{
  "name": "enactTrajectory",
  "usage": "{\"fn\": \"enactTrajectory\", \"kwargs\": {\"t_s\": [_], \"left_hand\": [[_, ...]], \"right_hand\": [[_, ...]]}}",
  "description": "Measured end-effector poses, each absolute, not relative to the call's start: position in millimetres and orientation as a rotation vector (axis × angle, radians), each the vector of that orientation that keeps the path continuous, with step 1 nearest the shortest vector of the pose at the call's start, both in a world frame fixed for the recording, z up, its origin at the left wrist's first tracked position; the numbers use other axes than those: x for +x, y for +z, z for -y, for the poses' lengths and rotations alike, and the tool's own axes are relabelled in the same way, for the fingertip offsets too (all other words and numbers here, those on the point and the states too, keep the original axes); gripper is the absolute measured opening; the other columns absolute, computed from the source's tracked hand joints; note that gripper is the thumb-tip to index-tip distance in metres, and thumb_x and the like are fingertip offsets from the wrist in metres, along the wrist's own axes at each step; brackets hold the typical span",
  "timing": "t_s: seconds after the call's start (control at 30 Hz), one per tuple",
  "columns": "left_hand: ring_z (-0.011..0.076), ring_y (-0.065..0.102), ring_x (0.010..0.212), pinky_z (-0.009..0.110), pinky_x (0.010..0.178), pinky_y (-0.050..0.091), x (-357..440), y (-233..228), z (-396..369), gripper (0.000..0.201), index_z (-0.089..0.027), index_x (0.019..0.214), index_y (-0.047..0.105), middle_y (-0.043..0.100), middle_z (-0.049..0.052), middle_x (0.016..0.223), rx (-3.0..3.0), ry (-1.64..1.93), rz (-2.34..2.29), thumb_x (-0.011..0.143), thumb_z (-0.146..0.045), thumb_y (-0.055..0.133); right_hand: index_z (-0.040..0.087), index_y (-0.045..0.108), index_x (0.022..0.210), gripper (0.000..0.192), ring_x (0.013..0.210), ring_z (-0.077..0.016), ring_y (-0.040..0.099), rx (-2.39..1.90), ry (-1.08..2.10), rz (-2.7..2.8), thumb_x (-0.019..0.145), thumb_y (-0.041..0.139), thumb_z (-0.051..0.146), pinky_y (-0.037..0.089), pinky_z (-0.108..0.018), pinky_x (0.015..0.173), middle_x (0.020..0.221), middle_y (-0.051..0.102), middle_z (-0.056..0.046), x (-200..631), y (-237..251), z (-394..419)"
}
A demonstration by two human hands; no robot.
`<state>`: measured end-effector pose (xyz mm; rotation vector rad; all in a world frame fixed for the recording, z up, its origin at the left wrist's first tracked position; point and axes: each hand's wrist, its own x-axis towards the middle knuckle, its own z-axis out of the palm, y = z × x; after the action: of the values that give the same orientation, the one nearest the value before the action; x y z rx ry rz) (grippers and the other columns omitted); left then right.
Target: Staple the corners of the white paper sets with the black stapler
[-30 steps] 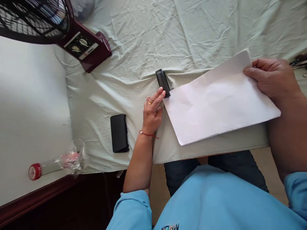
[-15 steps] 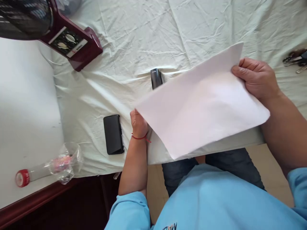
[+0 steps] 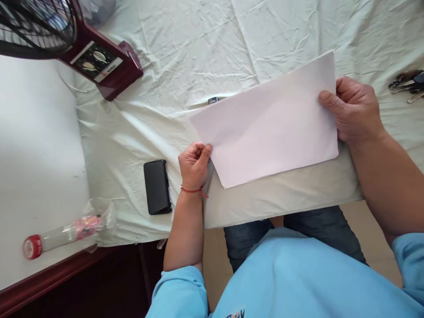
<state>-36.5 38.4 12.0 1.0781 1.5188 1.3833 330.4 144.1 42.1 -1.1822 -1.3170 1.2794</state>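
A white sheet of paper (image 3: 274,123), perhaps more than one, is stretched between my two hands above the cloth-covered table. My left hand (image 3: 194,163), with a red string at the wrist, pinches the paper's left edge between thumb and fingers. At the right edge my right hand (image 3: 356,108) grips it, thumb on top and fingers behind. Just past the paper's far edge pokes the end of a dark object (image 3: 213,100); the paper hides the rest.
A black phone-like case (image 3: 157,187) lies left of my left forearm. A maroon fan (image 3: 112,70) stands at the far left, and keys (image 3: 409,84) lie at the far right. A clear tube with a red cap (image 3: 33,246) rests at the lower left. The pale tablecloth (image 3: 185,53) is wrinkled.
The paper has been drawn flatter, its near edge moving away from my body and covering more of the dark object. My left thumb now shows on top of the paper.
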Motion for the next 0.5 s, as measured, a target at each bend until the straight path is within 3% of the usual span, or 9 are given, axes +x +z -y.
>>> {"fn": "enactTrajectory", "kwargs": {"t_s": [0.23, 0.37, 0.5], "left_hand": [[0.0042, 0.029, 0.048, 0.023, 0.044, 0.022, -39.5, 10.2, -38.0, 0.052, -0.021, 0.075, 0.064, 0.041, -0.008, 0.057, 1.092, 1.412, -1.521, 0.080, -0.062, 0.096], [0.0045, 0.027, 0.050, 0.024, 0.045, 0.021, -41.3, 7.4, -37.9, 0.054, -0.021, 0.073, 0.059, 0.036, -0.008, 0.059, 1.119, 1.443, -1.565, 0.085, -0.062, 0.091], [0.0047, 0.027, 0.047, 0.024, 0.042, 0.022, -40.3, 7.4, -37.8, 0.055, -0.022, 0.073, 0.056, 0.034, -0.008, 0.057, 1.106, 1.453, -1.571, 0.091, -0.065, 0.085]], "right_hand": [[0.020, 0.065, 0.119, 0.052, 0.096, -0.0143, 0.064, -1.188, 1.403, 1.456, 0.082, 0.075, 0.055, 0.057, -0.030, 0.086, 0.114, 0.064, -0.005, 333.1, 46.5, -141.5], [0.020, 0.068, 0.116, 0.047, 0.095, -0.0145, 0.066, -1.224, 1.343, 1.475, 0.083, 0.074, 0.052, 0.058, -0.031, 0.086, 0.115, 0.065, -0.005, 333.4, 45.7, -139.7], [0.018, 0.069, 0.114, 0.043, 0.101, -0.0154, 0.066, -1.177, 1.307, 1.460, 0.084, 0.074, 0.048, 0.056, -0.035, 0.095, 0.117, 0.065, -0.006, 330.6, 43.4, -138.1]]}}
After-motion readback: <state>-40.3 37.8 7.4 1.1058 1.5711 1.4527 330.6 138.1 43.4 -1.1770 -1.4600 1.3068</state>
